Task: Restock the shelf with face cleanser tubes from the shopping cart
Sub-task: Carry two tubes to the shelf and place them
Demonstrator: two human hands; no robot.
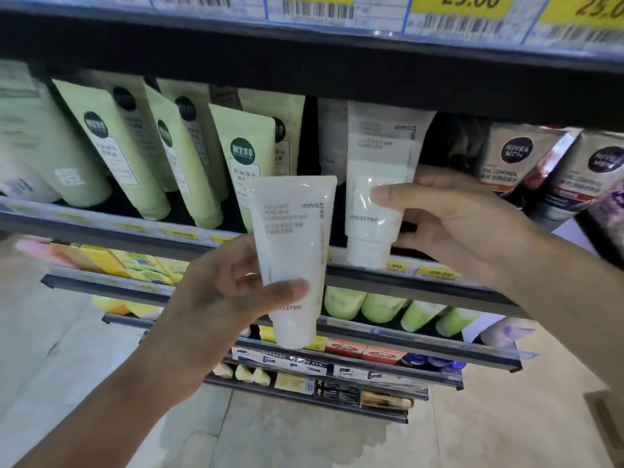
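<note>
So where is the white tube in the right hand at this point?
In the head view, right of centre, the right hand holds the white tube cap-down at the shelf edge, between the green tubes and the Nivea boxes.

Both hands raised, each gripping.
The left hand (pixel 219 295) is pinching low — the right hand (pixel 452 228) is reaching higher, thumb forward.

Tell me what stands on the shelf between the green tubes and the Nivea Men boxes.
In the head view, white Innisfree tubes fill that slot between the green tubes and the Nivea Men boxes; the right hand holds the front one.
</note>
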